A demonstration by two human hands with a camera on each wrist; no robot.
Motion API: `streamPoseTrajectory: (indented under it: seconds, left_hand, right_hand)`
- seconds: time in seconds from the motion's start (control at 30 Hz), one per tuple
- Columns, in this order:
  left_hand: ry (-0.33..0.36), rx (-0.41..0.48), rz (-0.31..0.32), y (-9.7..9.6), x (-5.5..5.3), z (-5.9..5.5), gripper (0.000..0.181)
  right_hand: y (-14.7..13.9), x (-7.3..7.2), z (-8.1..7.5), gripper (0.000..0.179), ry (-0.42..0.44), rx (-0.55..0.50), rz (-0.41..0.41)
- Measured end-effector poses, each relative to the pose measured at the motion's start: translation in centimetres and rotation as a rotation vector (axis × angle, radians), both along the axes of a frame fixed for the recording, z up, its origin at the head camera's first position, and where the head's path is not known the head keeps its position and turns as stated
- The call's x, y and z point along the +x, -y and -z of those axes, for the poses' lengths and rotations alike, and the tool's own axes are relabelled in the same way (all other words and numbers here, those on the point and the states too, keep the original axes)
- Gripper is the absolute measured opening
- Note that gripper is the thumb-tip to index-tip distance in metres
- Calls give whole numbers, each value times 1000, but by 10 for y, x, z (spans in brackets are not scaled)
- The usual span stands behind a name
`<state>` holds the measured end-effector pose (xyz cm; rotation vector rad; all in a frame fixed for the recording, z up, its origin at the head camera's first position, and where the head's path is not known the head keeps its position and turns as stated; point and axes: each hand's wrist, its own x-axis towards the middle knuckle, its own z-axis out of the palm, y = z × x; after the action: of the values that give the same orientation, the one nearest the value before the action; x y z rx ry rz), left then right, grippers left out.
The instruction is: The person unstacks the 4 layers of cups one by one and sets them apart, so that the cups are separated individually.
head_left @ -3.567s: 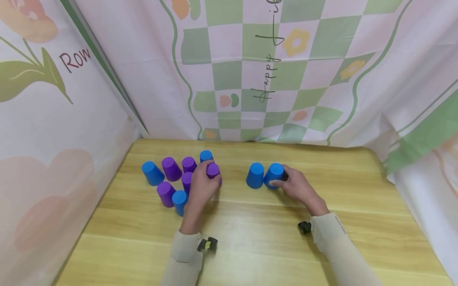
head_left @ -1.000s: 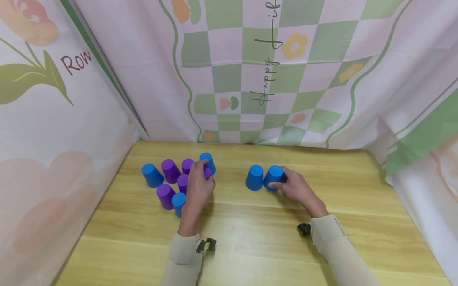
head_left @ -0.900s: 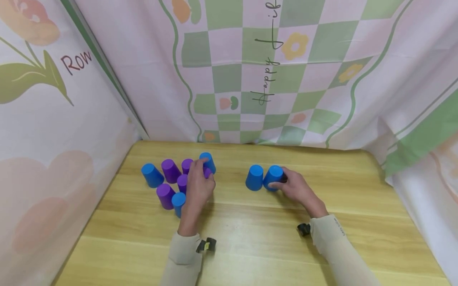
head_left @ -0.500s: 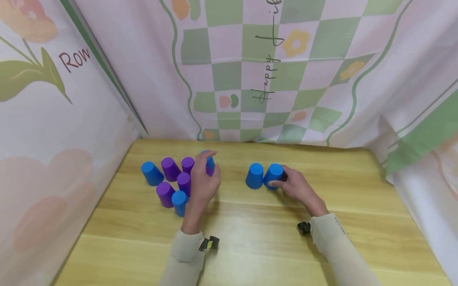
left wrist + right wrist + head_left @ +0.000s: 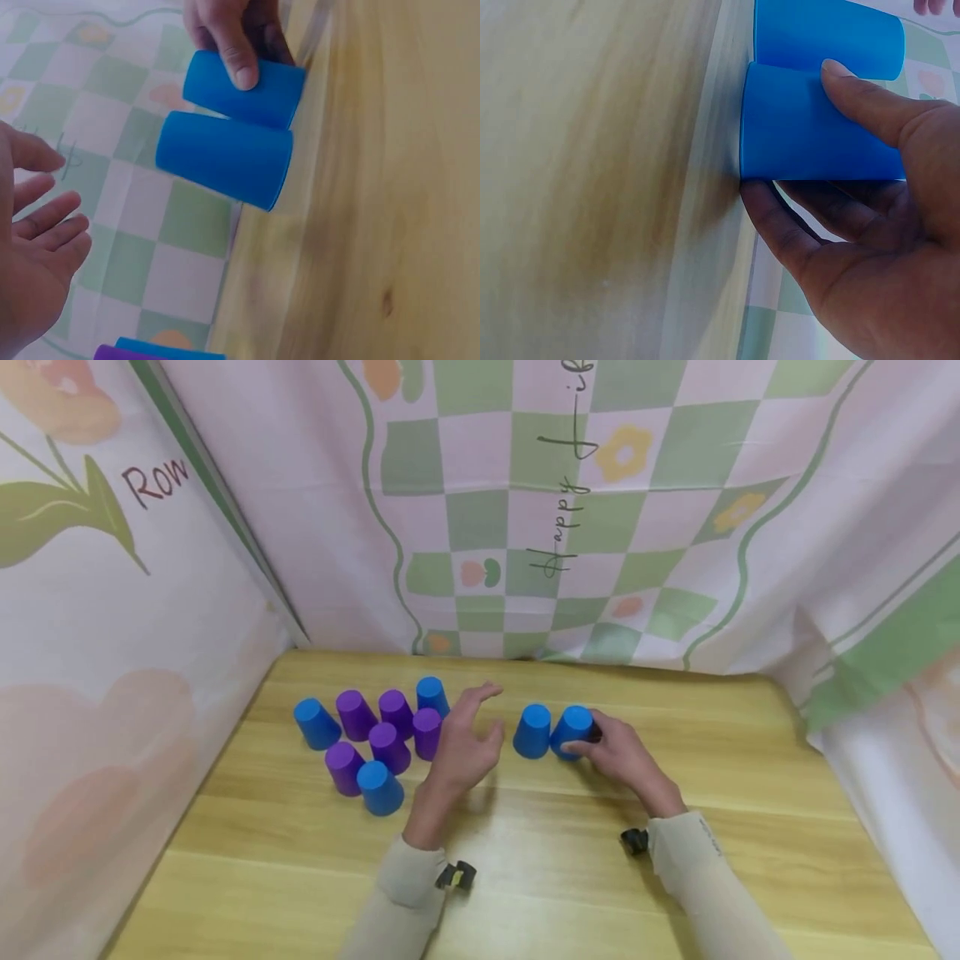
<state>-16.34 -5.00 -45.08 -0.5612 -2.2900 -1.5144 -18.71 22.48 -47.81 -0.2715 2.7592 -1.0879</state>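
Note:
My right hand (image 5: 626,752) holds a blue cup (image 5: 572,732), which stands upside down on the table; in the right wrist view the thumb lies along its side and the fingers are behind it. Touching or nearly touching that cup is a second upside-down blue cup (image 5: 532,732). My left hand (image 5: 467,747) holds nothing, its fingers spread, between this pair and the cups on the left. Nearest to it are a purple cup (image 5: 427,734) and a blue cup (image 5: 432,697). In the left wrist view its fingers (image 5: 49,217) point toward the two blue cups.
On the left, more upside-down cups form a loose group: purple cups (image 5: 357,716) with a blue cup (image 5: 317,724) at the far left and another blue cup (image 5: 381,789) in front. A patterned curtain (image 5: 476,518) hangs behind the wooden table (image 5: 540,877).
My left hand has let go of the purple cup, which now stands at the right of the group, and has moved right toward the blue pair. The right hand stays on its blue cup.

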Motion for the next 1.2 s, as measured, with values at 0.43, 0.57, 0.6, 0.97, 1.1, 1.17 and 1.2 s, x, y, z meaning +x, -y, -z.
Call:
streamPoseTrajectory:
  seconds: [0.43,0.57,0.6,0.97,1.1,1.17,1.2]
  left_hand:
    - [334,-237,145,-27,0,11,69]
    - [335,-264,182,-33,-2,14,68]
    - [333,-267,190,-34,-2,15,67]
    - [316,-282,213,-43,-8,22,62]
    - [311,-268,171,-44,-11,27,59]
    - [309,-263,139,-44,-12,29,58]
    - [307,-259,125,-43,-12,30,57]
  right_hand:
    - [-1,7,3,44,19,11,32]
    - [-3,9,3,45,13,2,33]
    - [-3,9,3,45,12,-3,34]
    - [-7,9,2,43,-4,-8,40]
    - [-4,6,0,42,-12,-12,23]
    - [-2,4,-2,43,-11,-12,17]
    - [-1,2,-3,43,-8,-12,13]
